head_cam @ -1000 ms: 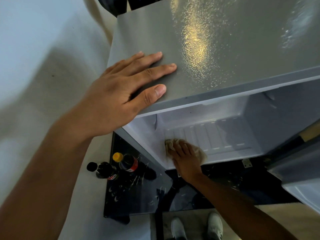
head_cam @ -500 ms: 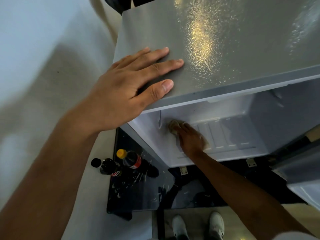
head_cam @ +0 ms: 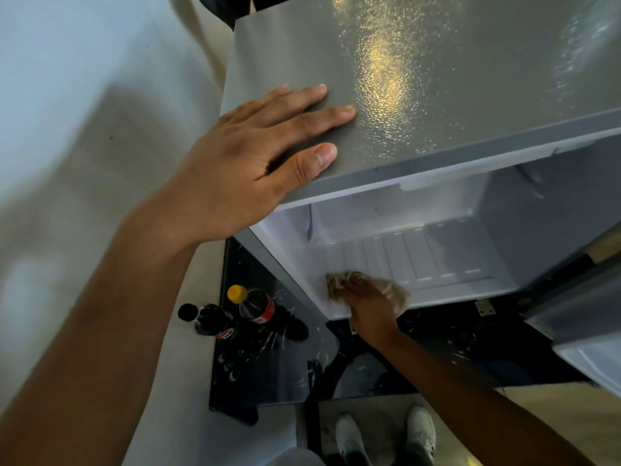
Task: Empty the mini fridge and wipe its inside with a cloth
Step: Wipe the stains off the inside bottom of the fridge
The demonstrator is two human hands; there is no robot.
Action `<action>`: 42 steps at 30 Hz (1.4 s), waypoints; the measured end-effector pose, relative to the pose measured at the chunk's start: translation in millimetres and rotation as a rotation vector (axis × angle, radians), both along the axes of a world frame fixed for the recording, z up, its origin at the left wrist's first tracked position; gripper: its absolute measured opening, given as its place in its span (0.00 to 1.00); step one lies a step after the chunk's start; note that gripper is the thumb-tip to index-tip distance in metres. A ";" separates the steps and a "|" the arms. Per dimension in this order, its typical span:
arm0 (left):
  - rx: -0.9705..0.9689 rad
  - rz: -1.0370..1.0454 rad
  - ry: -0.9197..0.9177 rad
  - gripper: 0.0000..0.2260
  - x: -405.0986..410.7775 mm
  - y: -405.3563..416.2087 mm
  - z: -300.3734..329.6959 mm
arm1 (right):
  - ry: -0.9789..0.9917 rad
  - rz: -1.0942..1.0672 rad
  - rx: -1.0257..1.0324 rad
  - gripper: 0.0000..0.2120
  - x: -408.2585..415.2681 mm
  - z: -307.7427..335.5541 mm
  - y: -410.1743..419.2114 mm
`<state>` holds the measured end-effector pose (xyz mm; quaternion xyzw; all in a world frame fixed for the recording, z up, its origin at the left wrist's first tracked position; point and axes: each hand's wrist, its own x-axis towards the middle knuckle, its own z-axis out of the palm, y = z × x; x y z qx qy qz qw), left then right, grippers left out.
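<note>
I look down on a grey mini fridge (head_cam: 437, 79) with its door swung open at the right. My left hand (head_cam: 255, 163) lies flat, fingers spread, on the fridge's top near its front left corner. My right hand (head_cam: 366, 304) reaches into the white interior (head_cam: 420, 250) and presses a crumpled beige cloth (head_cam: 393, 290) on the ribbed floor near the front left edge. The compartment shows no items inside.
Two dark soda bottles stand on the floor left of the fridge, one with a yellow cap (head_cam: 255, 304), one with a black cap (head_cam: 205, 319). The open door (head_cam: 588, 324) juts out at right. A dark glossy platform (head_cam: 255, 371) lies beneath. My white shoes (head_cam: 383, 435) show below.
My right hand with the cloth slid deeper toward the back left corner, then drew back to the front edge of the fridge floor. My left hand stayed on the top.
</note>
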<state>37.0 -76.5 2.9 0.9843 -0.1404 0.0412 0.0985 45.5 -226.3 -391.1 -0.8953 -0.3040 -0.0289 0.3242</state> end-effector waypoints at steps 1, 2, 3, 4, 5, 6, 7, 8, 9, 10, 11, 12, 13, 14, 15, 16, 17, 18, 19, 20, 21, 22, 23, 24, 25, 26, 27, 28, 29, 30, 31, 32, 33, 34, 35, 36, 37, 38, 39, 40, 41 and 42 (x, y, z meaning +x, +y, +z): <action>0.001 0.003 0.002 0.25 -0.2 -0.4 -0.3 | 0.096 -0.063 0.053 0.23 0.7 5.8 -1.7; 0.001 0.004 0.001 0.25 -0.2 -0.8 -0.4 | 0.219 -0.167 0.138 0.22 3.8 12.7 -2.2; 0.000 0.001 -0.002 0.25 -0.6 -1.3 -0.5 | 0.397 -0.254 0.253 0.22 8.0 23.0 -0.9; -0.002 -0.002 -0.004 0.25 -0.8 -1.1 -0.2 | 0.614 -0.306 0.409 0.23 14.0 36.2 0.9; -0.005 -0.002 -0.007 0.25 -0.9 -0.7 -0.3 | 0.803 -0.345 0.580 0.23 21.8 49.3 3.4; -0.009 -0.003 -0.007 0.25 -0.5 -0.3 -0.2 | 0.943 -0.380 0.746 0.23 31.6 61.3 6.6; -0.010 -0.004 -0.006 0.25 -0.4 -0.2 -0.6 | 1.030 -0.395 0.894 0.21 41.0 70.9 10.4; -0.011 -0.005 -0.004 0.25 -0.1 0.0 -1.2 | 1.076 -0.382 1.025 0.20 48.8 79.9 16.5; -0.011 -0.008 -0.005 0.25 0.7 0.4 -1.9 | 1.082 -0.351 1.117 0.20 55.1 89.4 24.3; -0.012 -0.010 -0.004 0.24 1.3 0.9 -2.1 | 1.066 -0.323 1.161 0.19 58.5 98.4 34.2; -0.015 -0.011 -0.004 0.24 1.8 1.5 -1.9 | 1.052 -0.311 1.162 0.19 60.8 106.4 44.9; -0.016 -0.011 -0.004 0.24 2.0 1.8 -1.9 | 1.055 -0.303 1.153 0.18 62.2 111.6 55.7; -0.017 -0.012 -0.005 0.23 2.0 1.9 -2.4 | 1.078 -0.283 1.162 0.17 62.1 114.6 65.2; -0.017 -0.014 -0.008 0.23 2.2 2.0 -2.5 | 1.108 -0.258 1.187 0.16 62.0 114.8 73.0; -0.018 -0.017 -0.011 0.22 2.3 2.2 -2.6 | 1.124 -0.251 1.204 0.16 61.6 111.8 79.3; -0.020 -0.020 -0.014 0.22 2.2 2.5 -2.6 | 1.123 -0.260 1.195 0.16 60.7 106.5 82.5; -0.020 -0.022 -0.017 0.22 2.2 2.5 -2.5 | 1.109 -0.270 1.141 0.17 57.8 101.5 82.8; -0.020 -0.023 -0.018 0.22 2.5 2.6 -2.1 | 1.082 -0.280 1.047 0.17 53.6 95.3 81.3; -0.023 -0.024 -0.019 0.22 2.7 2.4 -2.1 | 1.058 -0.290 0.935 0.19 47.8 87.3 79.2; -0.025 -0.026 -0.021 0.22 2.9 2.1 -2.1 | 1.057 -0.302 0.840 0.20 40.3 79.5 75.7; -0.028 -0.027 -0.022 0.22 3.1 2.2 -2.1 | 1.082 -0.321 0.784 0.22 32.2 72.4 72.1; -0.029 -0.027 -0.023 0.22 3.1 2.2 -2.5 | 1.105 -0.337 0.774 0.22 24.9 64.4 67.7; -0.029 -0.027 -0.025 0.22 3.1 2.5 -2.5 | 1.109 -0.353 0.775 0.21 18.4 57.2 63.9; -0.030 -0.028 -0.028 0.22 3.2 2.7 -2.5 | 1.095 -0.353 0.772 0.20 13.8 52.2 58.8; -0.032 -0.029 -0.031 0.22 3.5 2.9 -2.5 | 1.069 -0.333 0.759 0.20 11.3 49.8 54.9; -0.031 -0.028 -0.033 0.22 3.5 3.4 -2.4 | 1.042 -0.302 0.732 0.20 9.0 49.8 51.3; -0.028 -0.030 -0.035 0.22 3.6 3.6 -2.4 | 1.015 -0.287 0.706 0.20 6.5 51.6 47.9; -0.025 -0.031 -0.037 0.23 3.5 3.9 -2.5 | 1.006 -0.296 0.692 0.20 3.9 53.6 44.4; -0.025 -0.031 -0.037 0.23 3.2 4.1 -2.6 | 1.017 -0.318 0.684 0.19 1.7 55.0 41.0; -0.027 -0.030 -0.035 0.23 3.0 3.9 -2.7 | 1.039 -0.327 0.708 0.19 -0.1 54.9 35.7; -0.031 -0.030 -0.031 0.23 2.9 3.5 -2.8 | 1.061 -0.314 0.746 0.19 -0.7 52.8 30.0; -0.035 -0.029 -0.029 0.23 2.8 2.7 -2.9 | 1.091 -0.287 0.799 0.20 -0.2 50.7 22.7; -0.036 -0.029 -0.026 0.23 2.7 2.2 -2.9 | 1.120 -0.277 0.854 0.21 1.2 48.0 16.1; -0.034 -0.029 -0.020 0.23 2.9 2.0 -2.6 | 1.145 -0.289 0.907 0.20 2.9 46.6 9.3; -0.030 -0.030 -0.002 0.23 3.9 2.5 -1.1 | 1.169 -0.332 0.962 0.20 6.8 44.4 4.6; -0.024 -0.028 0.034 0.23 5.8 3.7 1.8 | 1.187 -0.399 1.022 0.19 12.2 44.3 -0.2; -0.018 -0.027 0.078 0.23 8.3 4.1 6.2 | 1.202 -0.468 1.084 0.18 19.3 43.6 -5.8; -0.007 -0.025 0.111 0.23 11.0 3.8 10.8 | 1.195 -0.537 1.121 0.18 26.8 44.8 -13.2; 0.009 -0.025 0.118 0.24 14.5 2.3 15.1 | 1.179 -0.599 1.162 0.18 35.5 45.0 -20.1; 0.027 -0.031 0.105 0.24 18.4 -0.5 18.2 | 1.155 -0.658 1.214 0.17 44.1 47.8 -28.6; 0.041 -0.041 0.089 0.24 21.3 -4.1 18.8 | 1.148 -0.682 1.296 0.15 52.0 51.0 -36.0; 0.051 -0.058 0.078 0.24 23.7 -8.4 17.7 | 1.130 -0.669 1.354 0.11 60.6 55.3 -42.8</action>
